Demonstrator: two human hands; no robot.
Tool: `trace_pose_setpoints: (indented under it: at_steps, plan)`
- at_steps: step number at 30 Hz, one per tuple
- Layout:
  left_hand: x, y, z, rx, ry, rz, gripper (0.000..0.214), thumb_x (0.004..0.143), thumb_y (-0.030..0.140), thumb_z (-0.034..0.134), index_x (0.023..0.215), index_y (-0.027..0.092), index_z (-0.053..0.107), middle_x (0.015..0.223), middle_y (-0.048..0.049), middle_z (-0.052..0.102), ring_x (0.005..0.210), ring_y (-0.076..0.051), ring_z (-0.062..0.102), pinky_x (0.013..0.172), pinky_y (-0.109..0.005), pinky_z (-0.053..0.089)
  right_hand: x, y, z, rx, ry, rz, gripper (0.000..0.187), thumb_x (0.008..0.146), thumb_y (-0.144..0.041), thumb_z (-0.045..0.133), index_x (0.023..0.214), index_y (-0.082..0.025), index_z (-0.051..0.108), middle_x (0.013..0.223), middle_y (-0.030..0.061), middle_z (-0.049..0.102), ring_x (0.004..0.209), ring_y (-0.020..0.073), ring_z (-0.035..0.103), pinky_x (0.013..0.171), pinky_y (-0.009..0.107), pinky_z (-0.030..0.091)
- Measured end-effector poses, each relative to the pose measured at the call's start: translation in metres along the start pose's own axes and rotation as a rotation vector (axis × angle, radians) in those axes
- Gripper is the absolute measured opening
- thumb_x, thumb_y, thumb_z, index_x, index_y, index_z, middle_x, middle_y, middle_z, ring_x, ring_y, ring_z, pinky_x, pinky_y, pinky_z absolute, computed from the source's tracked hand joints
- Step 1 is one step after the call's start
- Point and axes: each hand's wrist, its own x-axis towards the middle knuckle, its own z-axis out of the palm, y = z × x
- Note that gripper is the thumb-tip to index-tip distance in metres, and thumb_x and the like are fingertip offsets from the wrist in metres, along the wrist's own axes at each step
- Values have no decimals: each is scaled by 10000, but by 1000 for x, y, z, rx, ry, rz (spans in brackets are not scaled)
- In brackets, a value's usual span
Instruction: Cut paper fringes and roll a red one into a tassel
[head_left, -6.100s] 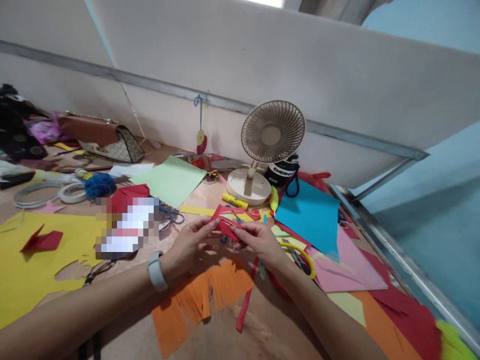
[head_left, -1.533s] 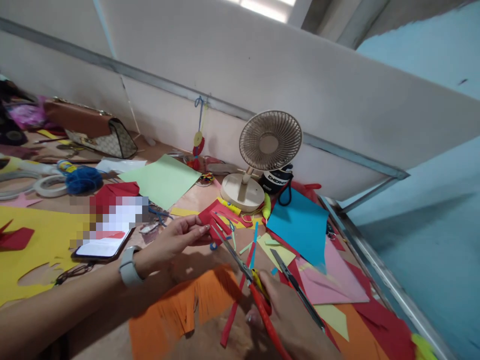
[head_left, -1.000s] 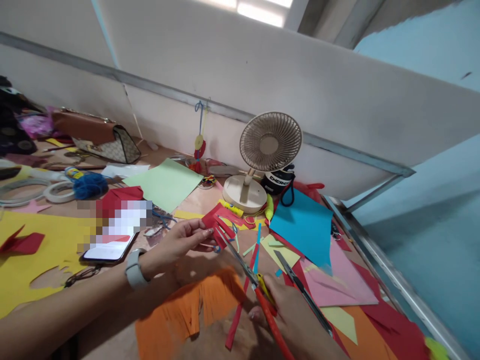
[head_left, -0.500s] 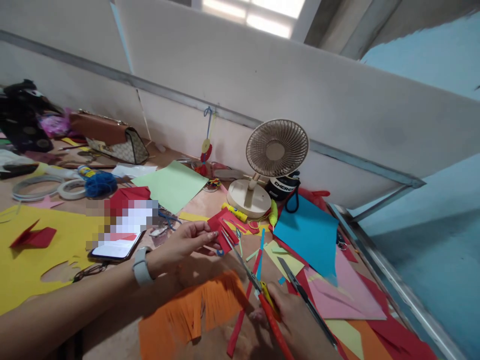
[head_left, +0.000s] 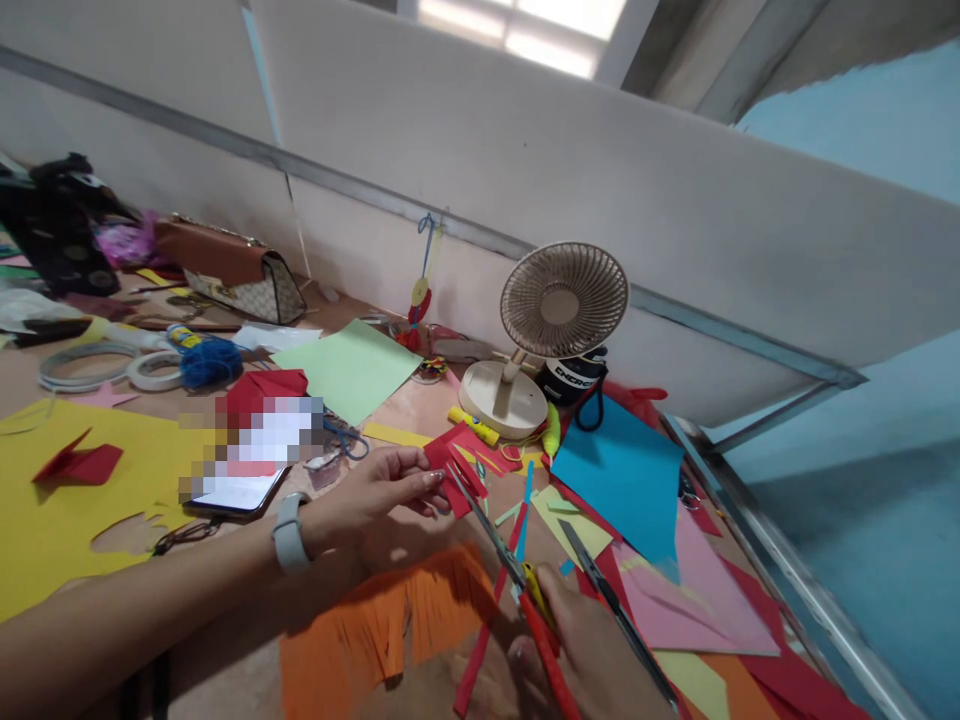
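Red paper (head_left: 448, 452) is pinched between the thumb and fingers of the left hand (head_left: 397, 485), near the middle of the view. The right hand (head_left: 585, 635) is closed around the handles of scissors (head_left: 513, 570), whose blades point toward eleven o'clock and overlap this paper. Seen from the paper, a fan (head_left: 562, 305) stands at one o'clock, a blue sheet (head_left: 622, 480) lies at three o'clock, and fringed orange paper (head_left: 397, 620) rests on the tabletop (head_left: 232, 640) at seven o'clock.
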Motion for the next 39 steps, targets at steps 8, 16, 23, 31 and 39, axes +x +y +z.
trace_pose_setpoints:
  at_steps: [8,16,23,31,39]
  plan:
    - [-3,0,9,-55,-1,-4,166,805,278,684,847,121,652,747,-33,696,657,-109,642,659,-232,504,3,5,6,10,13,-43,208,840,-436,468,810,-232,442,764,42,650,666,206,597,563,269,344]
    - [-4,-2,10,-77,5,2,160,798,267,692,857,121,666,755,-34,705,657,-107,643,647,-221,496,4,10,13,37,52,-105,216,875,-433,436,802,-232,464,765,33,665,668,195,611,573,256,385]
    - [-3,-6,8,-77,-16,-1,172,800,273,690,881,123,670,778,-42,714,678,-118,658,657,-231,505,1,3,4,102,22,-100,219,839,-440,500,877,-224,494,848,47,666,758,220,605,633,284,408]
    - [-2,-11,7,-79,-29,-8,208,799,287,689,911,114,664,805,-68,719,718,-136,672,683,-247,510,4,8,6,70,-5,-111,261,858,-468,454,861,-212,509,836,65,675,759,233,616,646,306,416]
    - [-2,-12,7,-107,-31,-9,205,797,290,693,902,115,670,805,-66,721,706,-131,673,680,-238,510,7,10,10,80,30,-128,301,876,-504,429,838,-220,520,794,51,687,729,214,626,613,277,412]
